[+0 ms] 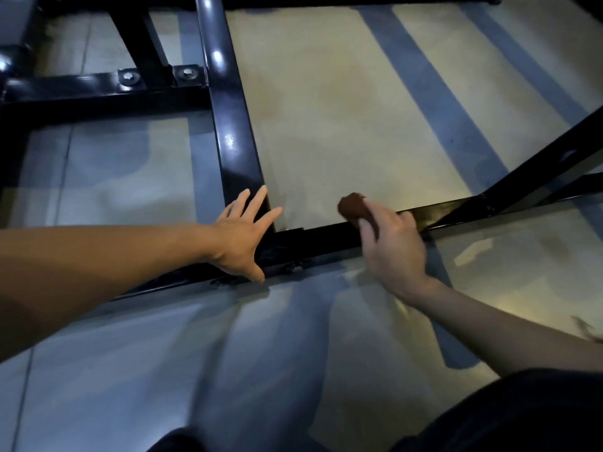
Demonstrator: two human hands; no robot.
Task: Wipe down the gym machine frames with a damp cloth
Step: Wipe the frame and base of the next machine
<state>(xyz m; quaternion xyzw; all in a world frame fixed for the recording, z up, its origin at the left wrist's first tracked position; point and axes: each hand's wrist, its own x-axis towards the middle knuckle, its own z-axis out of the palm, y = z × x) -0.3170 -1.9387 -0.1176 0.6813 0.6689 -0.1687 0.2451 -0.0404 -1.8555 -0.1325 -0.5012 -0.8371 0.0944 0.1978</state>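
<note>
A black gym machine frame [235, 132] lies low on the floor, with a glossy bar running away from me and a cross bar [326, 238] running left to right. My left hand [243, 234] rests flat on the corner where the two bars meet, fingers spread. My right hand [393, 246] is shut on a small brown cloth [354, 205], pressing it onto the cross bar just right of the corner. Most of the cloth is hidden in my fist.
A bolted plate with two bolts [156, 76] joins more black bars at the upper left. Another black bar [538, 168] slants up at the right. Pale floor tiles [342, 109] with striped shadows surround the frame. My dark-clothed knees [522, 415] are at the bottom.
</note>
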